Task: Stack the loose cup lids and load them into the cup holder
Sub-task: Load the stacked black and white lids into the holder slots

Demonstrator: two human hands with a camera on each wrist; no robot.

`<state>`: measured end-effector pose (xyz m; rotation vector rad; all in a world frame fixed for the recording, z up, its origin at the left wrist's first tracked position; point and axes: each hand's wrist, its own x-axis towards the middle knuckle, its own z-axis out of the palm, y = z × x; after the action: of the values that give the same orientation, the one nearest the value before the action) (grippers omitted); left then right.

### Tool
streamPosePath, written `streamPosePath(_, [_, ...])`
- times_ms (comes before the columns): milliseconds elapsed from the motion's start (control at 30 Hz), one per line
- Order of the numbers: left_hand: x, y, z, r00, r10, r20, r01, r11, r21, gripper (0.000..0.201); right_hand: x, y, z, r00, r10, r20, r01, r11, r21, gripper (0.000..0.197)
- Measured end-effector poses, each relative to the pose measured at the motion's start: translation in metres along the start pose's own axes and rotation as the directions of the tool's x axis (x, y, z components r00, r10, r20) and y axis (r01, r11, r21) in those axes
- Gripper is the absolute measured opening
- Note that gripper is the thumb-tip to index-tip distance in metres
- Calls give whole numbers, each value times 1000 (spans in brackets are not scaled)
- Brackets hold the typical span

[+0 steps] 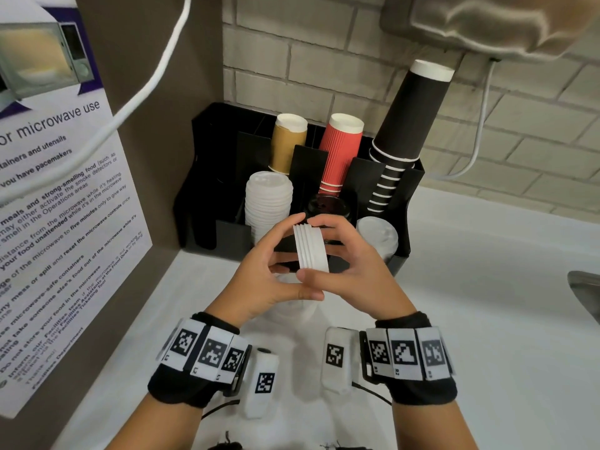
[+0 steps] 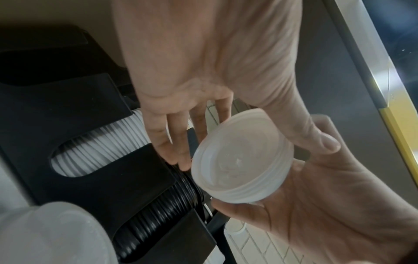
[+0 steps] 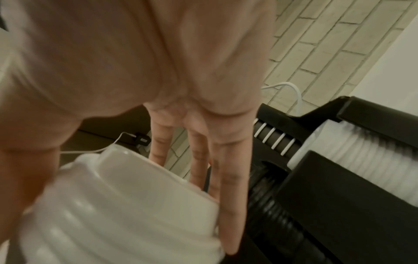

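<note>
Lids are nested into a short stack held edge-up between both hands, left hand and right hand fingers curled around the rims, probably squaring them up just in front of the black holder.

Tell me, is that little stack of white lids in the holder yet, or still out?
Still out. Both hands hold the small lid stack on edge in front of the black holder, above the counter.

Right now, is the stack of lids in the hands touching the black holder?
Apart. In the left wrist view the lid stack sits held between both hands, with clear space between it and the black holder.
</note>
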<state>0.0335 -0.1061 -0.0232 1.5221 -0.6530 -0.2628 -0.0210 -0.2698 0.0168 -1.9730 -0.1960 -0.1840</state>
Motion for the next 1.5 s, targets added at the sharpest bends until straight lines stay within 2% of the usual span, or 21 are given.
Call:
streamPosePath(67, [1,-1,-4,1000,2,-17,-2,1000,-6,107,3,-2,-13,999,-21,-36,21,1000,8,61])
streamPosePath(133, [2,-2,-12,998,8,-69,-9,1000,-9,103,9,-2,-37,987,-36,-159,34,999,-20,59])
streamPosePath(200, [3,-3,-20,990,20,-140,-21,1000,-2,93,18,2,-66,951,-52,-305,11,991,-133,58])
streamPosePath(267, [4,-4,-26,980,25,-198,-24,1000,6,83,29,11,-92,919,-52,-391,-69,955,-289,59])
streamPosePath(367, [6,-5,-30,974,32,-226,-31,999,8,76,47,25,-116,948,30,-318,-191,852,-488,65])
streamPosePath(500, [7,-5,-28,975,44,-219,-41,999,18,74,62,41,-120,972,160,-173,-234,736,-635,73])
streamPosePath(600, [7,-4,-27,976,43,-215,-38,999,29,72,66,48,-115,970,208,-130,-241,707,-665,76])
streamPosePath(867, [6,-3,-27,973,38,-226,-28,998,49,67,66,49,-107,954,269,-129,-276,631,-725,84])
streamPosePath(1100, [4,-3,-28,972,37,-233,-28,999,43,65,66,41,-105,945,314,-87,-255,547,-797,82])
streamPosePath(1300, [1,-5,-30,968,35,-247,-24,999,48,65,65,42,-103,941,333,-69,-255,559,-789,85])
streamPosePath(1500, [0,-6,-30,967,35,-253,-26,999,40,64,62,53,-101,933,351,-83,-256,483,-837,94])
